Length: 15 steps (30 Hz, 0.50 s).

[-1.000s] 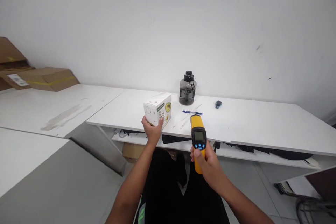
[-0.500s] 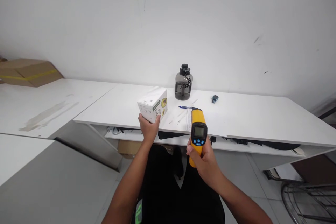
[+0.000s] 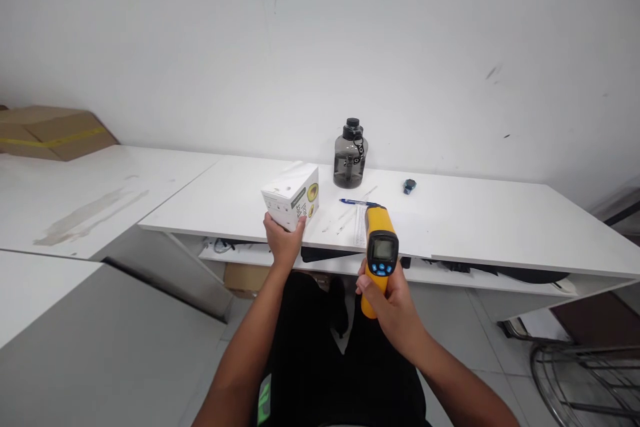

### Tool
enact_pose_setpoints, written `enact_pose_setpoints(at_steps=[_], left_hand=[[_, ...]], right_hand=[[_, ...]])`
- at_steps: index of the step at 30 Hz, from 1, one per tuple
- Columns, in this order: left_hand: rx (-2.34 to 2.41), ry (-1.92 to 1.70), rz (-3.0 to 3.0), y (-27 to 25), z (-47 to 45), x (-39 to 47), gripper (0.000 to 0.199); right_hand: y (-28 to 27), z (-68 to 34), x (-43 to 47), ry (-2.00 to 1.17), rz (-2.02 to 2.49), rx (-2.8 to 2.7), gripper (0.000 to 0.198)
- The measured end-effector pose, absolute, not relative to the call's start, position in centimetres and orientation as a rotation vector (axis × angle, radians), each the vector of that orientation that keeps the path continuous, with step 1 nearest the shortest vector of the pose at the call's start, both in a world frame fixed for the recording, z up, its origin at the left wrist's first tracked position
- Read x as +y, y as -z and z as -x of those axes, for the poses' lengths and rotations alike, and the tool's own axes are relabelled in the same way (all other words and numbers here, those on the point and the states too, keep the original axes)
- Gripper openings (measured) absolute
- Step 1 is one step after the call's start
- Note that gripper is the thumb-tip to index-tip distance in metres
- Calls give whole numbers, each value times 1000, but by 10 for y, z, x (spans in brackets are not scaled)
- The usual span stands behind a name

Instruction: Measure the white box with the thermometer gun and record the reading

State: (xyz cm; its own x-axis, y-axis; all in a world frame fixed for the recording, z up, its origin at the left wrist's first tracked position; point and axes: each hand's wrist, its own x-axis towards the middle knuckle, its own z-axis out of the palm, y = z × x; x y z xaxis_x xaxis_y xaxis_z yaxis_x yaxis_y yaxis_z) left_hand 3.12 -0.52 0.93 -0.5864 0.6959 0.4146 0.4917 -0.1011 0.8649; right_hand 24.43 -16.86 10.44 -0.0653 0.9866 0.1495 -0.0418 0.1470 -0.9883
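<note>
Yellow thermometer (image 3: 383, 230), right hand (image 3: 395, 307) wrapped round it, front-right of bottle (image 3: 349, 165); left hand (image 3: 284, 240) clasps box (image 3: 289, 197) front-left. Looks like holding step; next likely needs steady grips.

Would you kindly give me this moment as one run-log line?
left hand: holds white box | right hand: holds yellow handheld device, screen up | white table: grey bottle, blue pen, small dark item
</note>
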Motion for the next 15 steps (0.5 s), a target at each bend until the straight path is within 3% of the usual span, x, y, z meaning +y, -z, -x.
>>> enact_pose_setpoints(at_steps=[15], left_hand=[[1977,-1775,-1336,-6,-30,-4,91]], right_hand=[[-74,-237,-152,-1350,836,-1152,26]])
